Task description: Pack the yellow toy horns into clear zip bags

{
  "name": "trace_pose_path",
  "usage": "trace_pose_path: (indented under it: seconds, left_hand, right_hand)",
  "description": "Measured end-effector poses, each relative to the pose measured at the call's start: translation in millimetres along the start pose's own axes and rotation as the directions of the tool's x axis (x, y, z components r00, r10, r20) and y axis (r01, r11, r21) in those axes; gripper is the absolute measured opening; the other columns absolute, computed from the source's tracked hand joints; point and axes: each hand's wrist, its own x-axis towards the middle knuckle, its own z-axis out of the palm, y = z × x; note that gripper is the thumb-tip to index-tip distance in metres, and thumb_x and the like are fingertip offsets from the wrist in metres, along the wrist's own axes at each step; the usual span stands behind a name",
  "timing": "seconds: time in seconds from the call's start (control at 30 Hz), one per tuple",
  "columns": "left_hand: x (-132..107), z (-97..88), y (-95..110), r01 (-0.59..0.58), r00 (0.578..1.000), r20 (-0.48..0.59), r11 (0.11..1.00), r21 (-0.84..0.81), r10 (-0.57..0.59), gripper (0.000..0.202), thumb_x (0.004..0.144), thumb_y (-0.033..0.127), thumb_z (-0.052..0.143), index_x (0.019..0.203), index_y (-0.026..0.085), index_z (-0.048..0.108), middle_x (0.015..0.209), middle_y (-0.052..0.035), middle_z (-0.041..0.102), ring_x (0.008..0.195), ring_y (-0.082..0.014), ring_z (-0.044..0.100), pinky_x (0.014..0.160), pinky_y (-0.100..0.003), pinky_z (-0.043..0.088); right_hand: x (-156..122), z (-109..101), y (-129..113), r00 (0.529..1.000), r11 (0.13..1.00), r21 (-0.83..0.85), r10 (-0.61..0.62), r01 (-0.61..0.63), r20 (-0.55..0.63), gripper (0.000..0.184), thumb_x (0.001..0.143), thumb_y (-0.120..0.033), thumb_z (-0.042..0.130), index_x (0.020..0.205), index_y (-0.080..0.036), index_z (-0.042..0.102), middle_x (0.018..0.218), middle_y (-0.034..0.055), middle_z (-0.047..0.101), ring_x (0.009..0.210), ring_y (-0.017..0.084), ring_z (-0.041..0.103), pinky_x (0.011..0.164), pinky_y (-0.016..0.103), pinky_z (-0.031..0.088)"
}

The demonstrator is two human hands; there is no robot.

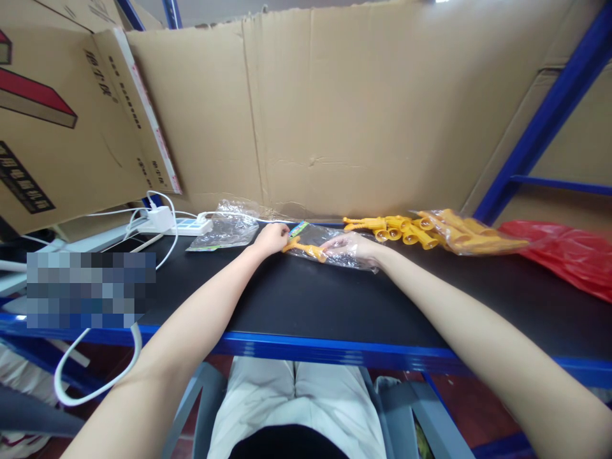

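left hand pinches orange toy; right hand spread flat on clear bag.

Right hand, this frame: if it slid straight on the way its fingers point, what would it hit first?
Most likely the orange toy, lying with the clear bag just past the fingertips of the right hand; beyond it, the left hand holding the toy's other end. The fingertips may already touch it.
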Motion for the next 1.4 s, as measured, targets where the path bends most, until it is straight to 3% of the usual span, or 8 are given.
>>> trace_pose_path:
  seconds: [0.17, 0.43, 0.73, 0.87, 1.0, 1.13, 1.27, 1.4]
  left_hand:
    - [-4.9, 5.5, 12.2, -0.250, 0.968, -0.015, 0.968, -0.017, 0.250, 0.037, 0.087, 0.031, 0.034, 0.112, 0.014, 0.055, 0.116, -0.0091, 0.056, 0.108, -0.0192, 0.050, 0.093, -0.028, 0.036]
    - [-11.4, 5.3, 28.3, -0.367, 0.930, -0.017, 0.927, -0.083, 0.367, 0.043, 0.091, 0.036, 0.023, 0.116, 0.014, 0.050, 0.122, -0.0075, 0.051, 0.115, -0.0163, 0.043, 0.100, -0.027, 0.030]
    - [-10.4, 10.3, 30.0, -0.209, 0.932, 0.247, 0.949, -0.236, 0.267, 0.054, 0.090, 0.047, 0.015, 0.135, 0.020, 0.027, 0.144, -0.0023, 0.021, 0.133, -0.0133, 0.014, 0.107, -0.030, 0.011]
    - [-6.1, 13.9, 23.0, -0.153, 0.940, 0.268, 0.963, -0.222, 0.212, 0.058, 0.089, 0.050, 0.014, 0.137, 0.020, 0.023, 0.145, -0.0030, 0.016, 0.133, -0.0141, 0.009, 0.107, -0.030, 0.010]
    - [-1.5, 18.5, 11.1, -0.058, 0.960, 0.263, 0.986, -0.156, 0.099, 0.062, 0.087, 0.052, 0.012, 0.138, 0.017, 0.021, 0.144, -0.0052, 0.015, 0.133, -0.0175, 0.009, 0.107, -0.035, 0.011]
    - [1.1, 19.8, 4.2, 0.046, 0.957, 0.288, 0.998, -0.046, -0.031, 0.065, 0.087, 0.052, 0.010, 0.138, 0.014, 0.020, 0.144, -0.0058, 0.014, 0.133, -0.0194, 0.009, 0.107, -0.036, 0.010]
    - [2.9, 19.4, 3.9, 0.058, 0.942, 0.328, 0.998, 0.028, -0.064, 0.065, 0.087, 0.049, 0.008, 0.137, 0.013, 0.023, 0.144, -0.0053, 0.017, 0.133, -0.0197, 0.009, 0.107, -0.035, 0.009]
    - [4.0, 19.5, 3.4, 0.068, 0.936, 0.342, 0.996, 0.051, -0.081, 0.065, 0.086, 0.049, 0.007, 0.137, 0.012, 0.025, 0.144, -0.0059, 0.018, 0.133, -0.0209, 0.010, 0.107, -0.036, 0.009]
  right_hand:
    - [-2.5, -1.0, -4.2, 0.999, 0.998, -0.062, -0.010, 0.013, 0.048, 0.033, 0.061, -0.033, 0.069, 0.091, -0.021, 0.069, 0.092, 0.0029, 0.067, 0.092, 0.018, 0.058, 0.089, 0.031, 0.040]
    - [-10.5, 4.4, -16.2, 0.991, 0.998, -0.054, 0.025, -0.018, 0.129, 0.029, 0.062, -0.027, 0.068, 0.091, -0.024, 0.069, 0.096, 0.0023, 0.067, 0.093, 0.018, 0.058, 0.085, 0.027, 0.043]
    - [-17.3, 6.4, -25.8, 0.944, 0.997, 0.036, -0.071, 0.063, 0.321, 0.030, 0.066, -0.020, 0.061, 0.096, -0.022, 0.068, 0.104, 0.0036, 0.064, 0.099, 0.016, 0.057, 0.090, 0.027, 0.041]
    - [-16.8, -5.9, -26.9, 0.983, 0.998, -0.061, 0.018, -0.007, 0.185, 0.023, 0.063, -0.015, 0.061, 0.084, -0.018, 0.069, 0.090, 0.0050, 0.067, 0.085, 0.015, 0.061, 0.080, 0.026, 0.046]
    - [-8.6, -37.1, -10.7, 0.990, 0.992, -0.120, 0.027, -0.044, -0.142, 0.019, 0.068, -0.018, 0.058, 0.086, -0.014, 0.066, 0.086, 0.0088, 0.066, 0.074, 0.015, 0.062, 0.073, 0.028, 0.049]
    - [-3.6, -65.2, 15.3, 0.813, 0.818, -0.533, -0.151, -0.216, -0.562, 0.028, 0.075, -0.018, 0.050, 0.098, -0.011, 0.064, 0.102, 0.0133, 0.063, 0.091, 0.021, 0.059, 0.084, 0.032, 0.044]
    - [-4.7, -71.0, 32.5, 0.888, 0.566, -0.764, -0.115, -0.310, -0.445, 0.033, 0.077, -0.030, 0.049, 0.106, -0.020, 0.062, 0.114, 0.0076, 0.059, 0.107, 0.025, 0.051, 0.092, 0.040, 0.037]
    - [-4.5, -66.2, 32.2, 0.915, 0.459, -0.806, 0.038, -0.373, -0.401, 0.035, 0.078, -0.036, 0.046, 0.107, -0.023, 0.062, 0.112, 0.0054, 0.060, 0.106, 0.026, 0.050, 0.090, 0.043, 0.037]
